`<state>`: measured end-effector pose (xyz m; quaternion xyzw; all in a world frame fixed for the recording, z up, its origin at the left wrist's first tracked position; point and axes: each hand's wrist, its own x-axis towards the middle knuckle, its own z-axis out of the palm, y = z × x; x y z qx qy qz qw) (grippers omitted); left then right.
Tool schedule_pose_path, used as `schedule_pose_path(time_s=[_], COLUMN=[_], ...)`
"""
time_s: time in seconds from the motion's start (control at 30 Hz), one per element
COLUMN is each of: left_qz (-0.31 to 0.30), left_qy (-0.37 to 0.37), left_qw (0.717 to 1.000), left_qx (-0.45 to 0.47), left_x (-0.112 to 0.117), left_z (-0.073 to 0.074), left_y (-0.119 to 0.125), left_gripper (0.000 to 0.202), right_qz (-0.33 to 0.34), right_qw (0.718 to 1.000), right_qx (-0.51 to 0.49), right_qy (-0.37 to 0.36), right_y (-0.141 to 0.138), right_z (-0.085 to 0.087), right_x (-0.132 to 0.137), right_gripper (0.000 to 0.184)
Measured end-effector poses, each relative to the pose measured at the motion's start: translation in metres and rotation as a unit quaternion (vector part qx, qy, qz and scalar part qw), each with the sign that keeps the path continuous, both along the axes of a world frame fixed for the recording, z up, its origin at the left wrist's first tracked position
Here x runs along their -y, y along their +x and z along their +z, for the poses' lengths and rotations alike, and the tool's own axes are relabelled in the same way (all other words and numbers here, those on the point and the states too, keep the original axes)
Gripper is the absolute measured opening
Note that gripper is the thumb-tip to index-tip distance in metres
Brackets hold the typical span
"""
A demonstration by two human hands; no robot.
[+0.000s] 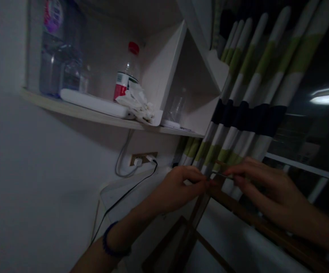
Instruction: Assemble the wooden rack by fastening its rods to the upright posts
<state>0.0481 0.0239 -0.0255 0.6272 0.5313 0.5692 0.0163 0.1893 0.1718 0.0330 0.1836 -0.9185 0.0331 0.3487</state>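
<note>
My left hand (185, 185) is closed in a pinch near the middle of the view, and whatever lies between its fingertips is too dark and small to name. My right hand (262, 185) pinches a thin, pale stick-like piece (222, 174) that points toward the left fingertips. A small gap separates the two hands. Below and behind them runs a brown wooden bar (238, 211), with a darker wooden frame (164, 242) lower down. A dark bracelet (107, 242) circles my left wrist.
A white wall shelf (102, 115) holds a red-capped bottle (127, 74), a large clear jug (59, 57), a white flat device (94, 103) and crumpled tissue (138, 101). Beneath it, a socket (143, 158) has plugs and a black cable (124, 195). Striped curtains (246, 87) hang at the right.
</note>
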Motion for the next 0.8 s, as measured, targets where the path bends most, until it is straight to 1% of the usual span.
schedule_pose_path(time_s=[0.07, 0.27, 0.33, 0.43, 0.57, 0.67, 0.8], left_qz=[0.001, 0.005, 0.009, 0.023, 0.029, 0.03, 0.015], left_qy=[0.004, -0.004, -0.001, 0.006, 0.01, 0.02, 0.019], left_qw=[1.0, 1.0, 1.0, 1.0, 0.999, 0.999, 1.0], left_qx=[-0.006, -0.008, -0.007, -0.015, -0.034, -0.03, -0.019], left_x=[0.0, 0.0, 0.0, 0.0, -0.001, -0.001, -0.003], left_z=[0.0, -0.003, -0.004, -0.003, -0.002, -0.003, -0.005], left_y=[0.0, -0.001, -0.001, 0.0, -0.002, -0.002, -0.003], left_gripper=[0.023, 0.024, 0.025, 0.026, 0.025, 0.024, 0.025], right_qz=[0.018, 0.039, 0.033, 0.006, 0.006, 0.017, 0.058], right_qw=[1.0, 0.999, 0.999, 0.997, 0.994, 0.994, 0.991], right_qx=[-0.008, -0.005, -0.009, -0.009, 0.003, 0.028, 0.106], right_qy=[0.007, -0.016, -0.032, -0.078, -0.105, -0.1, -0.065], right_y=[0.002, 0.001, 0.002, 0.001, 0.001, 0.001, -0.001], right_z=[0.0, -0.003, -0.005, -0.009, -0.01, -0.007, 0.008], right_x=[0.001, 0.004, 0.005, 0.004, 0.005, 0.006, 0.002], right_gripper=[0.018, 0.024, 0.023, 0.018, 0.014, 0.019, 0.033])
